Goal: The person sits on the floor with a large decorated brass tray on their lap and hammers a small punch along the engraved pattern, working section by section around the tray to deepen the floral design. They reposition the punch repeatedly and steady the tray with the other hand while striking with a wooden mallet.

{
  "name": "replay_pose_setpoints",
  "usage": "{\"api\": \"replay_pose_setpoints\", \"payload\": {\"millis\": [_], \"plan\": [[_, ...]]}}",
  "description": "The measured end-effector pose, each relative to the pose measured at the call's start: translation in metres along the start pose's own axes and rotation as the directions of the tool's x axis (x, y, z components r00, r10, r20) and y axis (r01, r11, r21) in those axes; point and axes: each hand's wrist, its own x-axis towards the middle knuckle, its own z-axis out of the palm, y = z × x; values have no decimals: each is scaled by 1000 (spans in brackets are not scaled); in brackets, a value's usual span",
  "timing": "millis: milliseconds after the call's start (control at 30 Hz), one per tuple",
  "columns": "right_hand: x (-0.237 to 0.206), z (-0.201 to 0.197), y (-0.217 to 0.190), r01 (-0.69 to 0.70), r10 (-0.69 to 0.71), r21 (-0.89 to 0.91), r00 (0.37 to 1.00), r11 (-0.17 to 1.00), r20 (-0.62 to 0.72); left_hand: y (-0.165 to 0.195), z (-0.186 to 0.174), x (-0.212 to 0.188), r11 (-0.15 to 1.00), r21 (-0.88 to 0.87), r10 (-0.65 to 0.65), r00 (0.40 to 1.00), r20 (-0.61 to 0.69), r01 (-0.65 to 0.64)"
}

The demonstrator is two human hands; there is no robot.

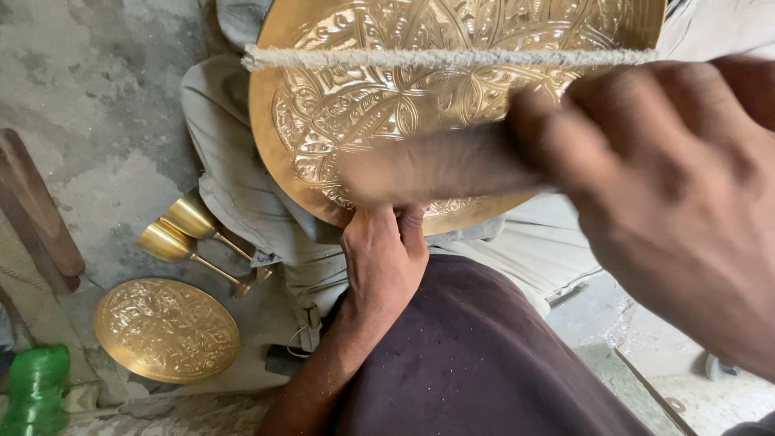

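While the left hand [383, 254] grips the lower rim of a large engraved brass plate [387, 89] at centre, the right hand [670, 194], at three o'clock, is closed on a blurred stick-like tool [428, 165] laid across the plate's face. A pale cord [444, 57] crosses the plate at twelve o'clock. At eight o'clock: two brass goblets [190, 230], a smaller engraved plate [165, 329], a green bottle [36, 387].

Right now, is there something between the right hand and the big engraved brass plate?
Only what the right hand holds: a blurred tool, lying across the brass plate. A frayed cord crosses the plate higher up. The left hand grips the lower rim.
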Motion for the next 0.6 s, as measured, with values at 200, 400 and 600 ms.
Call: {"api": "replay_pose_setpoints", "payload": {"millis": [200,400,600], "plan": [[-9,5,4,-7,8,-59,1000,998,27,-4,2,-4,995,99,-13,999,49,8],[0,-4,3,-105,111,117,992,988,-51,0,0,-1,995,100,-7,1000,30,4],[-19,-24,1,63,-60,-420,998,905,22,8,-8,0,998,-45,-41,997,64,44]]}}
